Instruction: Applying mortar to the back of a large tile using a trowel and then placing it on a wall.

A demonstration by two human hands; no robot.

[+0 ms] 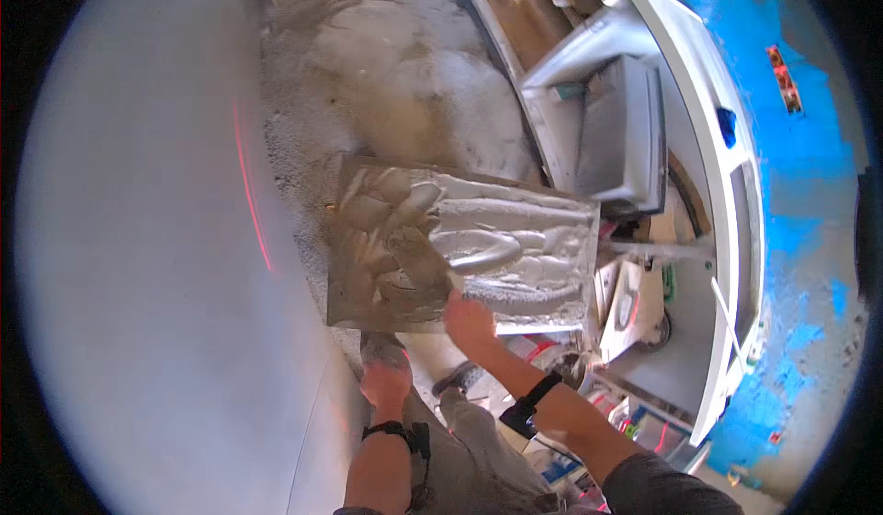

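A rectangular slab lies in front of the person, its right part thickly coated with pale, ridged mortar and its left part covered by a browner, smeared layer. The right hand, at the slab's near edge, is closed around the pale handle of a trowel, whose flat, grey-brown blade seems to lie over the slab's left half. The left hand is just below the slab's near edge, its fingers curled by a blurred grey object; whether it grips this cannot be told. Black straps circle both wrists. To the left of the slab stands a broad pale panel crossed by a thin red line of light. Beyond the slab's far edge a heap of grey, powdery material spreads out. To the slab's upper right sits a grey box beside a white frame; farther right of the slab is a blue-patched surface. A bucket is near the slab's lower right corner.
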